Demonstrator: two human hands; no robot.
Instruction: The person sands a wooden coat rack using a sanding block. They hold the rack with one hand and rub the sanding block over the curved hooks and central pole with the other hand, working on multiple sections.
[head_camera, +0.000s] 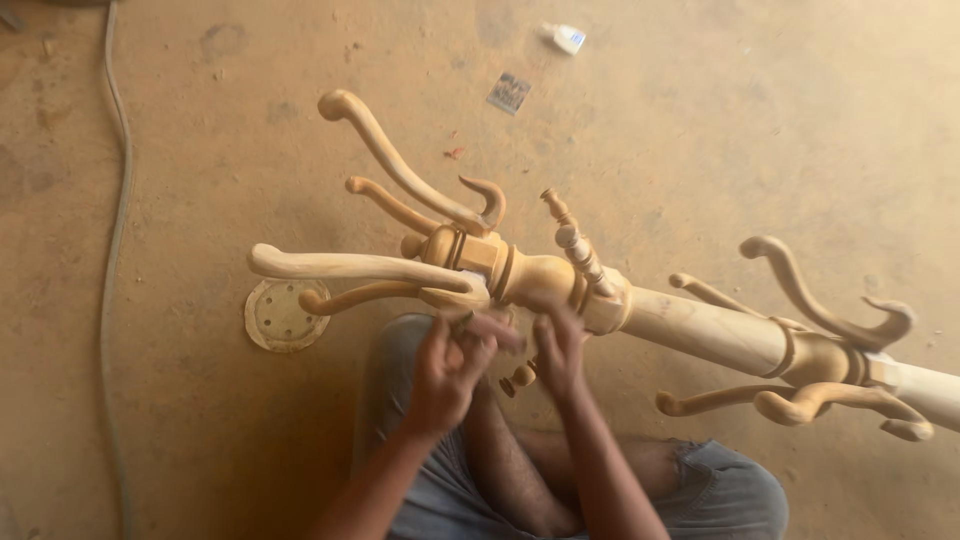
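Observation:
A pale turned-wood coat stand (690, 325) lies across my lap, its top pointing left. Curved hooks (355, 266) fan out at the top, and a second ring of hooks (820, 300) sits further right. My left hand (447, 372) is just below the top block, fingers curled round a small piece, probably sandpaper; motion blur hides what it is. My right hand (560, 352) presses against the underside of the post by the turned collar (600, 300), next to a short turned peg (520, 378).
I sit on a dusty concrete floor (200, 140). A round sanding disc (282, 316) lies left of my knee. A grey cable (115, 230) runs down the left side. A small white bottle (566, 38) and a scrap of printed paper (509, 92) lie further off.

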